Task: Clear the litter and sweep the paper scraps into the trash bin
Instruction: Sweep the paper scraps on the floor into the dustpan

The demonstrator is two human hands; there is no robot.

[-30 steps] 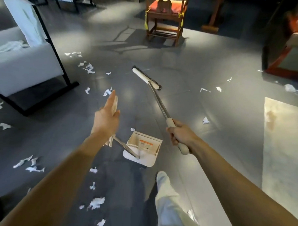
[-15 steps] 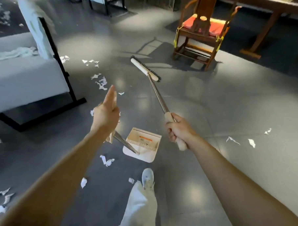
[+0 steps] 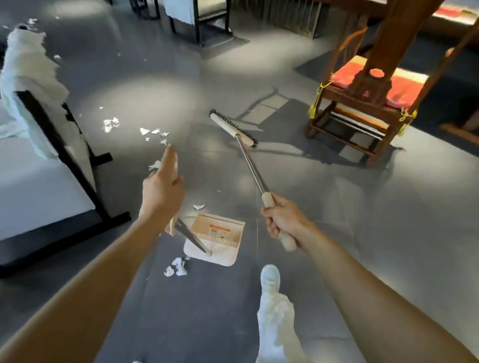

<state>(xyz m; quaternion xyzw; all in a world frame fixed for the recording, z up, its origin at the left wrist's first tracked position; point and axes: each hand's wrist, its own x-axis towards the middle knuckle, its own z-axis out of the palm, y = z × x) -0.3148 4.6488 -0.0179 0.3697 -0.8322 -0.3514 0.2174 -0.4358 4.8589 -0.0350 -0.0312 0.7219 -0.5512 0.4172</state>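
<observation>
Right grip (image 3: pixel 282 222) wrapped tight round the broom (image 3: pixel 253 169), head pushed out towards scraps (image 3: pixel 155 134) on the floor (image 3: pixel 386 243). Left grip (image 3: pixel 162 195) clasped the dustpan (image 3: pixel 222 253) handle, pan low, likely ready to catch them.

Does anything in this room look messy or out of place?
Yes. Torn white paper scraps litter the grey floor: a cluster beyond the left hand, crumpled bits beside the dustpan, more at the bottom edge. The broom head touches none. A ragged white cloth hangs over the black frame at left.
</observation>
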